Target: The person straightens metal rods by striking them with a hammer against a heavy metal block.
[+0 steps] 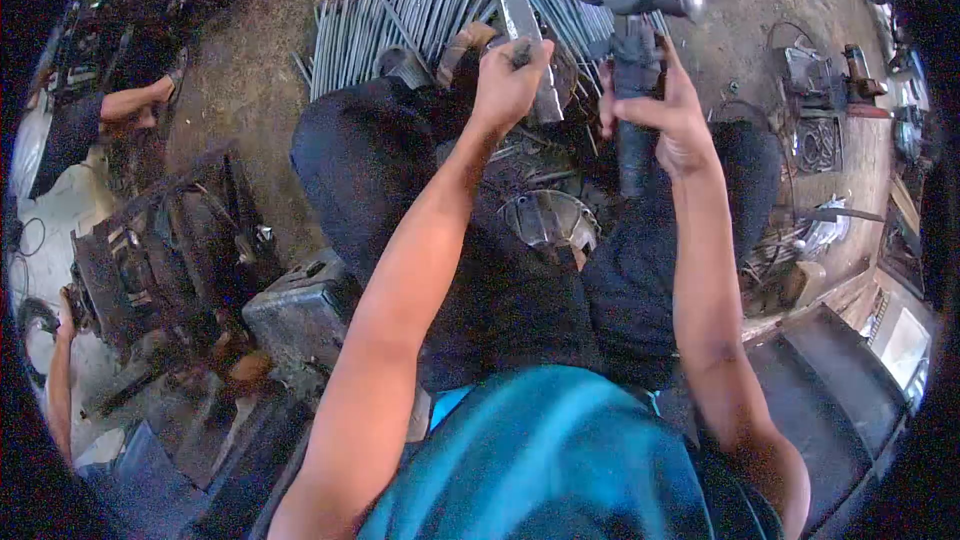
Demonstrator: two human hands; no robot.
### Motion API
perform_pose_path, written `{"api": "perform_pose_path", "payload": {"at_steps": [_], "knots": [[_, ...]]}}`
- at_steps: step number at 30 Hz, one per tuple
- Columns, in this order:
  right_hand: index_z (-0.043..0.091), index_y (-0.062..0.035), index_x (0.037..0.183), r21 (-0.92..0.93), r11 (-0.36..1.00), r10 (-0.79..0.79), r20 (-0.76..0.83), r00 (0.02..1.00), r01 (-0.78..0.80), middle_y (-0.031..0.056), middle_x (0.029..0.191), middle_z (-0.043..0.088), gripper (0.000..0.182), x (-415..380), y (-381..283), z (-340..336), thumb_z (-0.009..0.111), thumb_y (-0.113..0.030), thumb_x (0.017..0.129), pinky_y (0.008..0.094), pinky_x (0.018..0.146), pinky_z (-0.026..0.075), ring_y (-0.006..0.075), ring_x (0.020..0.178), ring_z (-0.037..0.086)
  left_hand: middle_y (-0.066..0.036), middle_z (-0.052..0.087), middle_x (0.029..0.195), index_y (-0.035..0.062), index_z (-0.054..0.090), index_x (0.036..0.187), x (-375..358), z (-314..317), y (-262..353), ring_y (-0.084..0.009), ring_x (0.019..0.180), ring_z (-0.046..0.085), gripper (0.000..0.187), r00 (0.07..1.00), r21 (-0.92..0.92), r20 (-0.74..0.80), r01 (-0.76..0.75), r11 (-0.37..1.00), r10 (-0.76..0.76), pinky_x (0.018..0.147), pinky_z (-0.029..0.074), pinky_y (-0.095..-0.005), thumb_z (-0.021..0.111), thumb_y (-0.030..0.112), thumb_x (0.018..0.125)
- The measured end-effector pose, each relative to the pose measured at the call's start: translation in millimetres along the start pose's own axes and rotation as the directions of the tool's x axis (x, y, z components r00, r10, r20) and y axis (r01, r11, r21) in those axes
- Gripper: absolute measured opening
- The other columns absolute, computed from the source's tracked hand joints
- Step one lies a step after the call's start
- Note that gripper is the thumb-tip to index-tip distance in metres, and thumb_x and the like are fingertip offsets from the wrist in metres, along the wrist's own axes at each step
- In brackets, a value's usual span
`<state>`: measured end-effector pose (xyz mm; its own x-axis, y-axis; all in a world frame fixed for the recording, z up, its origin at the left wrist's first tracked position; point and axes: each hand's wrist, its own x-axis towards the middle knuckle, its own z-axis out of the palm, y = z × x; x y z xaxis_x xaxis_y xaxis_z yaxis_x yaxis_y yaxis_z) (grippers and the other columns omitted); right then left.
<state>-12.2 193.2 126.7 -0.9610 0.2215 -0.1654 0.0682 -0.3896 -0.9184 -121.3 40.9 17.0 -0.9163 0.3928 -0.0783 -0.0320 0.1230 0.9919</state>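
A flat metal bar (517,8) slants through the grip of my left hand (512,80), its shiny upper end pointing away from me. Something small and dark shows at the thumb of that hand; I cannot make out what it is. My right hand (660,105) is closed around the thick dark handle of a hammer (633,75). The hammer's rounded metal head is above the hand, slightly blurred, and to the right of the bar. Below my hands, between my knees, lies a round metal piece (545,218) among dark scraps.
Many thin metal rods (375,35) lie bundled on the dirt floor ahead. A metal box (305,305) is by my left leg. At the left, other people's arms (140,100) show near dark machinery (170,260). A vise-like tool (862,80) stands at the right.
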Motion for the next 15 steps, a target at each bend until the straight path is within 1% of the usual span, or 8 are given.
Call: {"api": "perform_pose_path", "payload": {"at_steps": [1, 3, 4, 5, 6, 8, 12, 15], "knots": [[0.042, 0.0023, 0.122, -0.005, 1.0, 0.006, 0.013, 1.0, -0.005, 0.0119, 0.088, 0.063, 0.057, -1, -1, 4, 0.072, 0.0, 0.073, 0.0334, 0.051, 0.053, 0.0201, 0.061, 0.063, 0.0, 0.052, 0.059, 0.0001, 0.06, 0.07, -2, 4, 2, -0.0059, 0.059, 0.043, 0.033, 0.996, -0.035, 0.007, 0.093, 0.995, -0.093, 0.053, 0.038, -0.0288, 0.066, 0.025, 0.091], [0.049, 0.0043, 0.113, -0.297, 0.931, 0.199, -0.07, 0.978, -0.211, 0.0105, 0.084, 0.062, 0.047, -6, 0, 12, 0.072, 0.002, 0.072, 0.0309, 0.047, 0.05, 0.0179, 0.056, 0.061, -0.001, 0.052, 0.057, -0.002, 0.062, 0.073, -5, 10, -4, -0.0058, 0.057, 0.042, 0.032, 0.994, -0.071, -0.005, 0.109, 0.992, -0.11, 0.052, 0.037, -0.0297, 0.065, 0.023, 0.092], [0.055, 0.003, 0.098, -0.267, 0.935, 0.221, -0.076, 0.972, -0.234, 0.0061, 0.063, 0.057, 0.031, -11, 2, 18, 0.073, 0.0, 0.072, 0.0292, 0.044, 0.045, 0.0156, 0.049, 0.056, -0.002, 0.052, 0.056, -0.0031, 0.063, 0.075, -4, 12, -12, -0.0061, 0.057, 0.042, 0.031, 0.998, -0.014, -0.037, 0.05, 0.999, -0.05, 0.052, 0.037, -0.0305, 0.064, 0.022, 0.093], [0.056, 0.0031, 0.097, -0.246, 0.929, 0.265, -0.08, 0.961, -0.277, 0.0066, 0.065, 0.058, 0.029, -14, 4, 21, 0.072, -0.001, 0.073, 0.0293, 0.046, 0.045, 0.0153, 0.05, 0.056, -0.004, 0.051, 0.054, -0.0043, 0.064, 0.078, -3, 12, -19, -0.0063, 0.056, 0.042, 0.031, 0.998, 0.044, -0.066, -0.007, 0.999, 0.01, 0.051, 0.038, -0.0313, 0.063, 0.022, 0.093], [0.056, 0.0037, 0.099, -0.267, 0.926, 0.253, -0.081, 0.964, -0.266, 0.007, 0.069, 0.06, 0.029, -16, 8, 20, 0.071, -0.001, 0.074, 0.0292, 0.046, 0.046, 0.0145, 0.051, 0.056, -0.009, 0.052, 0.053, -0.0058, 0.065, 0.081, -1, 13, -18, -0.0095, 0.052, 0.043, 0.031, 0.995, 0.066, -0.095, -0.036, 0.997, 0.042, 0.051, 0.039, -0.0339, 0.061, 0.022, 0.094], [0.057, 0.0044, 0.102, -0.302, 0.921, 0.234, -0.074, 0.969, -0.245, 0.0075, 0.073, 0.062, 0.03, -13, 4, 19, 0.069, 0.0, 0.075, 0.0291, 0.047, 0.047, 0.0138, 0.051, 0.056, -0.012, 0.053, 0.053, -0.0061, 0.065, 0.08, 2, 12, -15, -0.0119, 0.05, 0.044, 0.033, 0.99, 0.063, -0.115, -0.071, 0.996, 0.078, 0.051, 0.039, -0.0354, 0.061, 0.023, 0.094], [0.06, 0.0027, 0.093, -0.549, 0.832, 0.046, -0.073, 0.996, -0.079, 0.0044, 0.07, 0.064, 0.025, -17, -45, 36, 0.072, -0.006, 0.074, 0.0285, 0.051, 0.049, 0.012, 0.055, 0.059, -0.016, 0.057, 0.055, -0.0068, 0.065, 0.079, 2, 12, -17, -0.0197, 0.047, 0.051, 0.034, 0.972, 0.13, -0.168, -0.141, 0.981, 0.162, 0.053, 0.041, -0.0386, 0.06, 0.023, 0.094], [0.061, 0.0015, 0.093, -0.602, 0.796, -0.102, -0.034, 0.994, 0.061, 0.0042, 0.072, 0.065, 0.023, -17, -70, 49, 0.072, -0.006, 0.075, 0.0265, 0.053, 0.048, 0.0099, 0.055, 0.059, -0.019, 0.059, 0.059, -0.0061, 0.066, 0.08, -1, 9, -5, -0.0263, 0.051, 0.056, 0.031, 0.989, 0.119, -0.134, -0.043, 0.992, 0.059, 0.055, 0.043, -0.0392, 0.06, 0.021, 0.094]]}}
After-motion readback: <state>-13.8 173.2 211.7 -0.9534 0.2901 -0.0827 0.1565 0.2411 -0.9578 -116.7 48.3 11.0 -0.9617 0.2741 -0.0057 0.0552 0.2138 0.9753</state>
